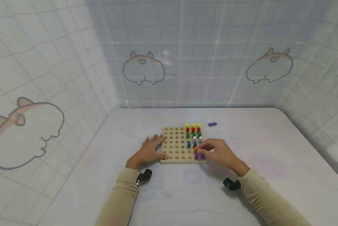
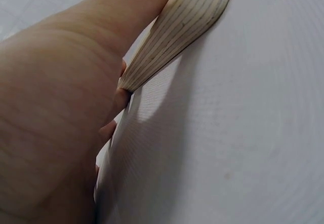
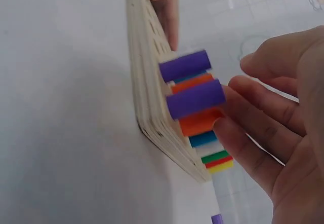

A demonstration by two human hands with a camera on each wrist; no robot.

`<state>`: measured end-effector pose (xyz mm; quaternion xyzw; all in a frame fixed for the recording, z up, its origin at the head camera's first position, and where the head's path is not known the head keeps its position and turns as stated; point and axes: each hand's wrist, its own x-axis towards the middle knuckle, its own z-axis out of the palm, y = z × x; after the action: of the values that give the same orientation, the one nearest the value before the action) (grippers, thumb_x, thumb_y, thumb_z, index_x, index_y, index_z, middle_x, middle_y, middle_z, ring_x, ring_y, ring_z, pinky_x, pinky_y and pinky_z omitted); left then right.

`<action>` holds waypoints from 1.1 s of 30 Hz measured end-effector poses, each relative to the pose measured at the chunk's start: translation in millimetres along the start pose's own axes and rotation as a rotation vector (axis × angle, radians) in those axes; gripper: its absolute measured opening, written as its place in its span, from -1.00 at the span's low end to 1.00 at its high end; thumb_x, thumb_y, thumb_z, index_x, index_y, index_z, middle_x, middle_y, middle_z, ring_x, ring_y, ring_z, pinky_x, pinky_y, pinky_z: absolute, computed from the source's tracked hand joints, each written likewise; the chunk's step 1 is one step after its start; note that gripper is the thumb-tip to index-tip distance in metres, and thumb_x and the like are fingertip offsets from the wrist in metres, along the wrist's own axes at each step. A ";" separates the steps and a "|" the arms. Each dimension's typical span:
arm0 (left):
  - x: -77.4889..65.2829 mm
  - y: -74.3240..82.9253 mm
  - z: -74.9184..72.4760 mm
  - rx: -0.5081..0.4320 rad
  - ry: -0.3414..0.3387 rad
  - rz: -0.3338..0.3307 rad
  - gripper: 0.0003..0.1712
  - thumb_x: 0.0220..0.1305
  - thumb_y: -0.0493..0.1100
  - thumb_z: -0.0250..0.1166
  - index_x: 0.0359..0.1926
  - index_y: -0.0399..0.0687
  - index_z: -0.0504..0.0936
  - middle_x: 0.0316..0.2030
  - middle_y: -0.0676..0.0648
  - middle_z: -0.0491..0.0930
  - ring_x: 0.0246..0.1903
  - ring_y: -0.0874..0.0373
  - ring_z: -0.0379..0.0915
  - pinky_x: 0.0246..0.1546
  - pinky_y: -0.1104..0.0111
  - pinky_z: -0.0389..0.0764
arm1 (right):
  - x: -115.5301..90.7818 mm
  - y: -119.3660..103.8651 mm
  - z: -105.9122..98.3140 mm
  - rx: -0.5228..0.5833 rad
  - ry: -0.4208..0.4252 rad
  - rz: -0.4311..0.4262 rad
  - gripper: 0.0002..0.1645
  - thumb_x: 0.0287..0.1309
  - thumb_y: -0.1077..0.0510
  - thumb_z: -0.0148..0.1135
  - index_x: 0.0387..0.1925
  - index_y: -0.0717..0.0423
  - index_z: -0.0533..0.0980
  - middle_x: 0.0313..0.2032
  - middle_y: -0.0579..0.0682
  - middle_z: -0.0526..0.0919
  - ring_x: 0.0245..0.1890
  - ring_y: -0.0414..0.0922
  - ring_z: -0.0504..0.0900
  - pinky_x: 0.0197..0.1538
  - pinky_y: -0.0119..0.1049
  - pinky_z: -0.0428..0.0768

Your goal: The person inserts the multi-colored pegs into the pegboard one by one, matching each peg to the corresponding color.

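Observation:
A wooden peg board (image 1: 176, 160) lies on the table, with rows of coloured pegs on its right side. My left hand (image 1: 150, 150) rests at its left edge, fingers spread, thumb over the front left corner. My right hand (image 1: 221, 153) is over the front right corner. In the right wrist view its fingertips are right at an orange peg (image 3: 200, 122), the thumb apart from them. Two purple pegs (image 3: 196, 99) stand in the front row. Behind the orange pegs come blue pegs (image 1: 188, 144), white pegs (image 1: 194, 138), green pegs (image 1: 188, 135), red pegs (image 1: 187, 130) and yellow pegs (image 1: 192, 125).
One loose purple peg (image 1: 212, 124) lies on the table (image 1: 180, 194) beyond the board's back right corner. Bare holes fill the left part of the board. A tiled-pattern curtain (image 1: 202, 62) hangs around the back and sides.

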<state>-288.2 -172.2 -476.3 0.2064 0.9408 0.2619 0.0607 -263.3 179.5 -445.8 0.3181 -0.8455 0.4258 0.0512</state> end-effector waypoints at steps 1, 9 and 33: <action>0.4 -0.1 -0.2 0.003 -0.002 -0.004 0.21 0.06 0.52 0.31 0.59 0.09 0.10 0.55 -0.09 0.04 0.55 -0.04 -0.28 0.48 -0.05 -0.39 | 0.6 0.8 -2.0 0.009 0.008 0.016 -0.88 0.22 0.21 0.40 -0.19 0.04 0.70 -0.26 -0.20 0.74 -0.30 -0.26 0.70 -0.18 -0.20 0.70; -0.1 -1.8 -0.5 0.006 -0.013 -0.024 0.22 0.07 0.52 0.31 0.59 0.09 0.08 0.55 -0.10 0.01 0.55 -0.03 -0.30 0.48 -0.02 -0.41 | 4.9 16.4 -14.2 0.026 0.067 0.170 -0.89 0.26 0.14 0.39 -0.18 0.01 0.69 -0.25 -0.15 0.73 -0.25 -0.19 0.70 -0.12 -0.23 0.69; 3.2 -0.8 1.2 -0.009 -0.003 0.009 0.20 0.08 0.51 0.31 0.59 0.06 0.10 0.55 -0.11 0.04 0.55 -0.07 -0.28 0.47 -0.06 -0.39 | 19.3 65.0 -40.8 -0.011 0.191 0.327 -0.83 0.30 0.14 0.34 -0.14 0.13 0.66 -0.20 0.01 0.74 -0.13 -0.01 0.66 0.03 -0.02 0.60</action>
<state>-291.1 -170.8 -477.8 0.2105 0.9386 0.2662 0.0619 -324.0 228.9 -457.8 0.1342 -0.8796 0.4521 0.0628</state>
